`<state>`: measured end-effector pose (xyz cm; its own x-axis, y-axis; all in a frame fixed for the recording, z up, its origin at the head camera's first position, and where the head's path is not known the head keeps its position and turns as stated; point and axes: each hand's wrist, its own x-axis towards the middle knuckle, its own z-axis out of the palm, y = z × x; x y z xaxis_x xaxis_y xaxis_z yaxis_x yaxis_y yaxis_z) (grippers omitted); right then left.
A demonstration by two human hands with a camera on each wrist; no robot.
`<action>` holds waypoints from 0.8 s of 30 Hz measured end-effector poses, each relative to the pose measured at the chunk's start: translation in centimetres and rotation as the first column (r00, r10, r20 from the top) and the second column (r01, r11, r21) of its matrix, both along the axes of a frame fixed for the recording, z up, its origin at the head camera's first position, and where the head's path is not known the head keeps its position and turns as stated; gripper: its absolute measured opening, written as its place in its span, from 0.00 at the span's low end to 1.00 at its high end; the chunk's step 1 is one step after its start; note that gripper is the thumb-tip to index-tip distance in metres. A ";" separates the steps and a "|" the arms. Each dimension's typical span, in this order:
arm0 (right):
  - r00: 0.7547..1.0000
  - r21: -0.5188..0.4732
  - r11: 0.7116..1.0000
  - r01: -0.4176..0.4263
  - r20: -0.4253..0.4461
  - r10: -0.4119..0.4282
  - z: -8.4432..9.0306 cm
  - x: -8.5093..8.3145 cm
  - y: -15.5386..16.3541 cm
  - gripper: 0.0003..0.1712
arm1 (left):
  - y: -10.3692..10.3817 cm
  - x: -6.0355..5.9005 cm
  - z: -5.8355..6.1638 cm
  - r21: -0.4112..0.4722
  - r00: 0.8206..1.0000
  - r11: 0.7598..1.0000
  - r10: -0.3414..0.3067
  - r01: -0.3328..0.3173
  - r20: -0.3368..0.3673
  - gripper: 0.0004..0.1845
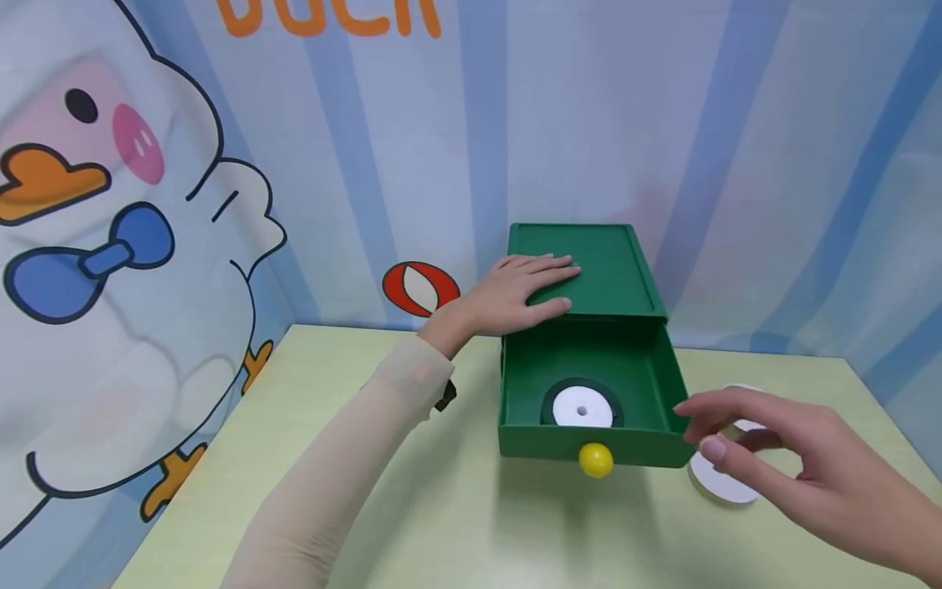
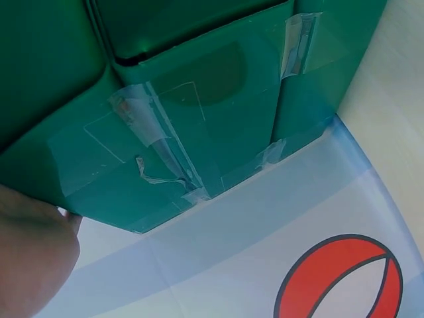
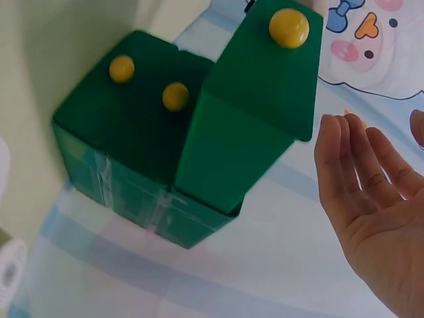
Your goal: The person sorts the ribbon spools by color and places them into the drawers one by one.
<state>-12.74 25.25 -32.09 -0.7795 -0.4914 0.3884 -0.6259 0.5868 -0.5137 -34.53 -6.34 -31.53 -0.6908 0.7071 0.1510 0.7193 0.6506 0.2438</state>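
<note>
The left hand lies flat, fingers straight, on the green cardboard drawer box. Its pulled-out drawer holds a white tape roll. At three o'clock, the right hand hovers, fingers loosely spread, seemingly empty; a careless nudge could shove the drawer askew.

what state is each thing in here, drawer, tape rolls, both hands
top drawer: pulled open
tape roll in drawer: lying flat inside
tape rolls on table: lying flat, outside the drawer
left hand: flat on the cabinet top
right hand: open, holding nothing
</note>
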 end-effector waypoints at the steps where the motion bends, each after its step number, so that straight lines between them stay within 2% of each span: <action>1: 1.000 -0.012 1.000 0.003 0.028 -0.003 -0.4 0.1 0.0 0.24 | 0.0 0.0 0.0 0.000 1.000 1.000 0.000 0.000 0.000 0.35; 3: 0.995 -0.041 0.999 0.002 0.102 0.002 -1.0 0.4 0.1 0.22 | -0.1 0.0 0.0 -0.001 1.000 1.000 0.000 0.000 0.000 0.35; 6: 0.987 -0.092 0.995 -0.032 0.154 0.046 -1.8 0.5 0.2 0.22 | -0.2 -0.1 0.1 -0.002 1.000 1.000 0.002 -0.002 0.000 0.35; 11: 0.957 -0.164 0.983 -0.083 0.263 0.125 -3.0 0.4 0.0 0.20 | -0.2 0.0 0.2 -0.005 1.000 1.000 0.009 -0.009 -0.005 0.35; 13: 0.925 -0.187 0.979 -0.086 0.350 0.148 -3.4 0.3 -0.2 0.18 | -0.2 0.0 0.2 -0.009 1.000 1.000 0.010 -0.010 -0.007 0.35; 18: 0.790 -0.225 0.972 -0.067 0.583 0.190 -4.4 0.1 -1.3 0.18 | 0.0 0.0 0.1 -0.003 1.000 1.000 0.001 -0.001 0.004 0.35; 20: 0.751 -0.233 0.970 -0.063 0.629 0.200 -4.7 0.1 -1.7 0.20 | 0.0 -0.1 0.0 0.001 1.000 1.000 -0.001 0.001 0.008 0.35; 24: 0.707 -0.268 0.962 -0.055 0.670 0.227 -5.4 -0.1 -2.3 0.21 | 0.0 0.0 -0.1 -0.003 1.000 1.000 0.002 -0.002 0.006 0.35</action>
